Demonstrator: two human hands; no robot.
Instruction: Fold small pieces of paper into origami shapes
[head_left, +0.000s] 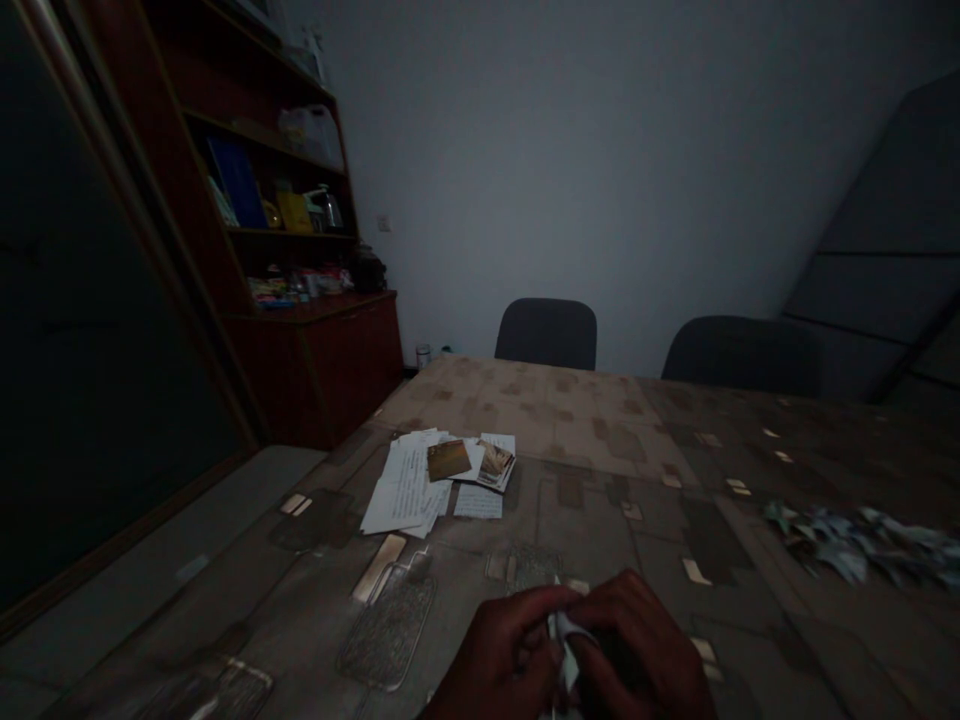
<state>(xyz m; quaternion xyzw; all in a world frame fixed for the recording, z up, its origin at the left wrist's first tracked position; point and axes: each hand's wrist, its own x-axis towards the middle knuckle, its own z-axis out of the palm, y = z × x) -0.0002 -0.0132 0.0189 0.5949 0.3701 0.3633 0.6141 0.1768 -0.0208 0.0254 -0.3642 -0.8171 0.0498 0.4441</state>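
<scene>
My left hand (510,650) and my right hand (645,650) are close together over the near edge of the table, low in the head view. Between their fingers is a small folded piece of pale paper (568,645), pinched from both sides. Its lower part is partly hidden by the fingers. Ahead and to the left lie printed white sheets (401,490), with a brown-gold picture card (448,460) and another picture card (495,462) on them. A heap of crumpled or folded paper pieces (862,545) rests on the table at the right.
A patterned cloth covers the table (600,410). Two dark chairs (547,332) stand behind its far edge. On the left is a red-brown cabinet (330,360) with shelves holding a blue folder (238,180), a kettle and small items. The room is dim.
</scene>
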